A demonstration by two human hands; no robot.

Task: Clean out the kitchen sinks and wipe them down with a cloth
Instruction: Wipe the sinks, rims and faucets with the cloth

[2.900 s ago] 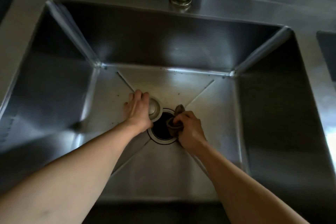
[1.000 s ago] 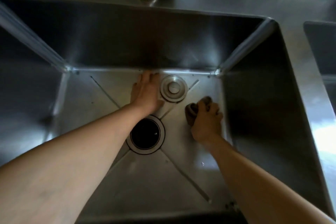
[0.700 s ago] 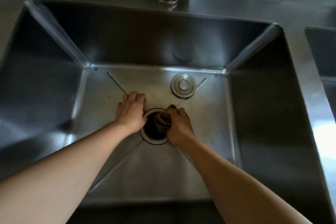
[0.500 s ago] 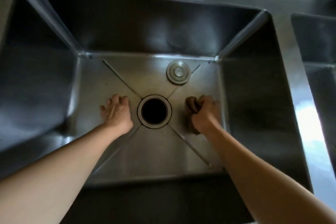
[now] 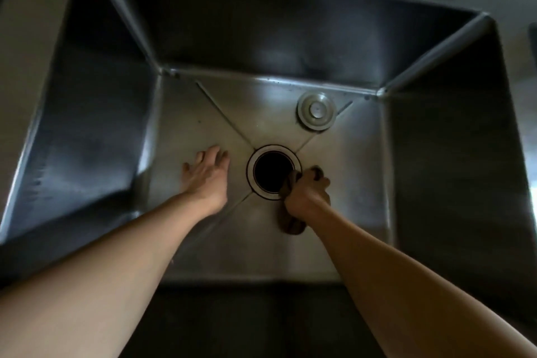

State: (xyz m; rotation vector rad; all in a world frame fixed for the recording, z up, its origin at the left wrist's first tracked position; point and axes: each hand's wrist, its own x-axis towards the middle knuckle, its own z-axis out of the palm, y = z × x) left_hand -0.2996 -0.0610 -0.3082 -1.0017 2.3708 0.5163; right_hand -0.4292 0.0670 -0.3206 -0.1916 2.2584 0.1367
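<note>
Back at the drain (image 5: 273, 173), the brown cloth (image 5: 290, 222) now touches its right rim, bunched in the right hand (image 5: 308, 196). Left hand (image 5: 206, 176) rests flat, fingers spread, on the sink (image 5: 360, 154) floor. A stopper (image 5: 316, 110) lies near the back wall.

The scene is being dimly lit; the sink (image 5: 436, 183) walls are being left in deep shadow, while its floor is being brightened by soft glare. Edges are being bowed by wide-angle distortion, and details are being slightly blurred.
</note>
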